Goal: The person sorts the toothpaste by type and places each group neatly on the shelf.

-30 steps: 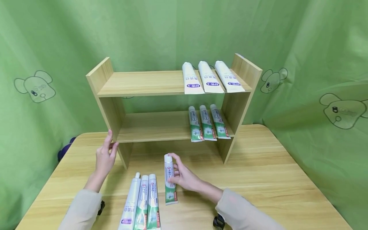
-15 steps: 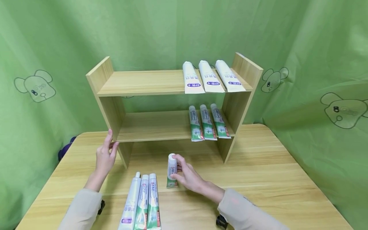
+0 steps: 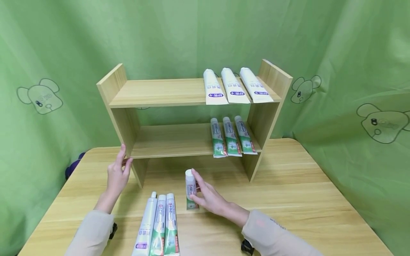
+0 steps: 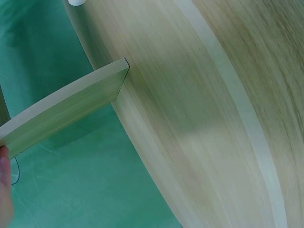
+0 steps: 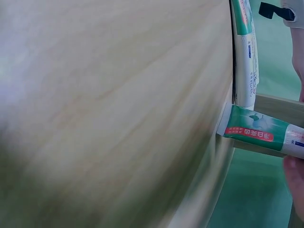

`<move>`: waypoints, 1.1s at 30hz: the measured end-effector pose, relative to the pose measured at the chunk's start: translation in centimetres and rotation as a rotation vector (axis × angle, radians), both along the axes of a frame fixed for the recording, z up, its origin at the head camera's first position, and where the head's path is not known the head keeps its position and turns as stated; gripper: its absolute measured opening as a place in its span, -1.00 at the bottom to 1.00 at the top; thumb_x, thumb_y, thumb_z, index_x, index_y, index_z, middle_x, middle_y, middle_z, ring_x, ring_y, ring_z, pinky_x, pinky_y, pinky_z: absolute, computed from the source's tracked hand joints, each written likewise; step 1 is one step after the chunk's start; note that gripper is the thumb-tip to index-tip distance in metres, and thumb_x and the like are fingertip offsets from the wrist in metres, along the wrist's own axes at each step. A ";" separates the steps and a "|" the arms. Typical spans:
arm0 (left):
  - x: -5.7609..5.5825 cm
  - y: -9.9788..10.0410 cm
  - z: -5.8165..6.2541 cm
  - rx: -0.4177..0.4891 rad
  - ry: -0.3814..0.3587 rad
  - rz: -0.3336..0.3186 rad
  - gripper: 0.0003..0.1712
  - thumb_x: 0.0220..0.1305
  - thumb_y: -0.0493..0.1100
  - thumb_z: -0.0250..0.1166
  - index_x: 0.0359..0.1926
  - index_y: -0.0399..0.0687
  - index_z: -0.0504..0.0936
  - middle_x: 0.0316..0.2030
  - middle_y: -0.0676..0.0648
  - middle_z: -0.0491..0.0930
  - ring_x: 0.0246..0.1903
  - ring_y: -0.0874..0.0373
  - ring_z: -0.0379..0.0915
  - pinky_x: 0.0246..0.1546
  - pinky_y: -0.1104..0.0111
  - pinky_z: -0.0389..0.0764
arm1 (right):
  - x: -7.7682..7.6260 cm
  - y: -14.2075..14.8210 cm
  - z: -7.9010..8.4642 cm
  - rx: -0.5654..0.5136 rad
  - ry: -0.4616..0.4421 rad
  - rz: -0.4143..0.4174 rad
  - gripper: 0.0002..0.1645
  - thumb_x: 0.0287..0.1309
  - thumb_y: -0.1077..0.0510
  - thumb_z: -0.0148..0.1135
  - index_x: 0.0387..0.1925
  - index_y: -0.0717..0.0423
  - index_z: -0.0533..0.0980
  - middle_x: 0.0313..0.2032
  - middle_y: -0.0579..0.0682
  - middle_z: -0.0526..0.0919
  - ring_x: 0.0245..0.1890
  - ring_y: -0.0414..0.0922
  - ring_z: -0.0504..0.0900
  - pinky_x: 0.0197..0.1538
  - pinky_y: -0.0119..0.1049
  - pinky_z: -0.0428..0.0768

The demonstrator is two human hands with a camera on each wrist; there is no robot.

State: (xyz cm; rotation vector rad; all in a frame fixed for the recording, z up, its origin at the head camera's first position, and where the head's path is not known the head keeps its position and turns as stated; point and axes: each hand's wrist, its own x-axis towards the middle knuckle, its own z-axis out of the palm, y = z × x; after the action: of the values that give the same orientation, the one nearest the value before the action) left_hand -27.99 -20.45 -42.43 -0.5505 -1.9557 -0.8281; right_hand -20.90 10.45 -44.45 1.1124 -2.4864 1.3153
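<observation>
Apparent carrying: a tube (image 3: pixel 190 189) was gripped by the right hand (image 3: pixel 208 197), the rack (image 3: pixel 169 140) touched by the relaxed left hand (image 3: pixel 116 175); twelve-o'clock advance seemed required.

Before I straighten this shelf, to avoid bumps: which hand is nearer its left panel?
Left. The left hand is beside the left panel; the right hand is farther off, to the right, holding a tube.

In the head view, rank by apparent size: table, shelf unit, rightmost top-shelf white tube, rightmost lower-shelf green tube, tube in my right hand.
1. Table
2. Shelf unit
3. White tube

Unranked: green tube and held tube. They look alike; the held one seems nearer and is partly covered by the right hand.
</observation>
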 end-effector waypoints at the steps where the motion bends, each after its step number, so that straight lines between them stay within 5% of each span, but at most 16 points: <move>1: 0.0 0.0 0.0 0.001 -0.003 0.001 -0.09 0.00 -0.58 0.20 0.35 -0.01 0.10 -0.16 -0.56 0.46 -0.53 -0.32 0.54 -0.52 0.01 0.64 | 0.0 0.0 0.0 0.001 -0.024 0.010 0.09 0.09 0.38 0.18 0.40 0.09 -0.34 0.11 0.39 0.31 -0.12 0.10 0.54 -0.09 -0.34 0.66; 8: 0.0 0.0 -0.1 0.002 -0.001 -0.001 -0.07 -0.01 -0.59 0.20 0.35 0.01 0.10 -0.15 -0.56 0.45 -0.53 -0.32 0.54 -0.53 0.02 0.65 | -0.1 -0.2 0.3 -0.006 -0.108 0.069 -0.02 0.20 0.35 0.05 0.41 0.06 -0.34 0.28 0.35 0.10 -0.02 0.11 0.49 -0.01 -0.36 0.62; 18: 0.1 0.0 0.0 0.005 0.002 -0.004 -0.08 -0.01 -0.59 0.20 0.35 0.00 0.10 -0.14 -0.54 0.46 -0.53 -0.31 0.54 -0.53 0.01 0.65 | -0.7 -0.4 1.4 -0.239 0.008 0.073 -0.43 0.17 0.38 0.06 0.23 0.34 0.20 -0.04 0.31 0.46 -0.21 0.04 0.58 -0.14 -0.33 0.68; 23: 0.1 0.0 -0.1 0.006 0.004 -0.005 -0.10 0.02 -0.57 0.20 0.35 0.00 0.10 -0.15 -0.55 0.46 -0.54 -0.32 0.54 -0.52 0.00 0.64 | -0.7 -0.3 2.8 -0.365 -0.232 0.087 -0.36 0.17 0.39 0.06 0.27 0.28 0.12 0.07 0.38 0.35 -0.17 0.05 0.58 -0.19 -0.30 0.69; 28: 0.1 -0.1 -0.1 0.002 0.008 -0.003 -0.10 0.02 -0.57 0.20 0.35 0.01 0.10 -0.18 -0.55 0.47 -0.53 -0.31 0.54 -0.52 0.01 0.65 | -0.7 0.0 4.6 -0.435 -0.462 0.202 0.01 0.05 0.47 0.06 0.40 0.04 -0.24 0.37 0.27 -0.17 0.13 0.27 0.32 -0.05 -0.19 0.64; 33: 0.1 -0.1 -0.1 0.002 -0.003 -0.008 -0.09 0.01 -0.58 0.20 0.35 0.00 0.10 -0.18 -0.55 0.47 -0.51 -0.32 0.54 -0.51 0.02 0.65 | -1.1 0.2 5.9 -0.428 -0.545 0.243 0.24 -0.08 0.53 0.05 0.39 -0.16 -0.46 0.40 0.19 -0.41 0.32 0.24 0.01 0.11 -0.17 0.53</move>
State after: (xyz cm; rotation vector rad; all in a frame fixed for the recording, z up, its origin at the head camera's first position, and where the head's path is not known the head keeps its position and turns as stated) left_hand -27.86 -20.53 -42.49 -0.5568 -1.9570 -0.8361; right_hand -21.98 10.69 -38.56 1.0782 -2.2345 2.3540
